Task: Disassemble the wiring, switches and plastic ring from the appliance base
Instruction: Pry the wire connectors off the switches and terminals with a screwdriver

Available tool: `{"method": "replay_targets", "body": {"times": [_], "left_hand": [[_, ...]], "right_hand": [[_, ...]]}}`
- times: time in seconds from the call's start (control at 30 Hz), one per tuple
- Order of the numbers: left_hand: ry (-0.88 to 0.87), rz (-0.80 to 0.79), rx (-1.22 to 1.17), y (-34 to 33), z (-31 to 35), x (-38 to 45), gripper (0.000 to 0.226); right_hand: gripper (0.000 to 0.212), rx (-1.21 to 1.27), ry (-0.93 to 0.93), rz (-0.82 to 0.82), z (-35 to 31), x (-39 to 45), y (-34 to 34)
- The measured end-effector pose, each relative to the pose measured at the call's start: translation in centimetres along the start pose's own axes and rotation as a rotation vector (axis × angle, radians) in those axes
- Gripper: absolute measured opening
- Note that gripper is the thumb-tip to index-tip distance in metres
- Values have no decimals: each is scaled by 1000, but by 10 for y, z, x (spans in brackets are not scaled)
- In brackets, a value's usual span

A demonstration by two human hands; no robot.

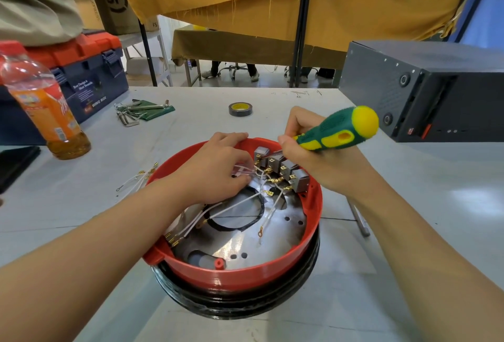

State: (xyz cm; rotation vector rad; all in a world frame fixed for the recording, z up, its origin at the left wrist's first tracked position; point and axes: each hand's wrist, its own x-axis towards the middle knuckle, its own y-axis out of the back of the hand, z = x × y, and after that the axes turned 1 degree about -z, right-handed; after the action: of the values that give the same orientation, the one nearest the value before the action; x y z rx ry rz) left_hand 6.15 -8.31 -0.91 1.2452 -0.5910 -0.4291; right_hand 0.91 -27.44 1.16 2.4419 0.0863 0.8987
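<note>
We have the red appliance base [245, 273] upside down on the bench [409, 205], right in front of us. Our left hand [218, 170] rests on its far rim, fingers curled among the white wires [237, 205] (whether they pinch one we cannot tell). Our right hand [308, 151] grips a green and yellow screwdriver [338, 131], its tip at the grey switches [281, 170]

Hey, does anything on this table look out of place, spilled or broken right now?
Nothing looks spilled or broken. The loose white wires sprawl across the metal plate inside the red ring, and a few hang over its left rim, which fits a teardown. The bottle stands upright, capped. The screwdriver is in the right hand.
</note>
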Motion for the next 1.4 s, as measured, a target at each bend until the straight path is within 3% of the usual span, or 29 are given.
{"method": "replay_targets", "body": {"times": [0.2,0.43,0.8,1.4], "left_hand": [[-11,6,-16,0,1,0,23],[-12,23,-24,-2,-1,0,21],[-26,32,-19,-3,-2,1,20],[-17,34,-32,-1,1,0,17]], "right_hand": [[31,118,-165,103,14,24,1],[21,339,-242,302,26,16,-3],[21,102,-82,298,18,1,-7],[21,27,-20,320,16,-3,-8]]}}
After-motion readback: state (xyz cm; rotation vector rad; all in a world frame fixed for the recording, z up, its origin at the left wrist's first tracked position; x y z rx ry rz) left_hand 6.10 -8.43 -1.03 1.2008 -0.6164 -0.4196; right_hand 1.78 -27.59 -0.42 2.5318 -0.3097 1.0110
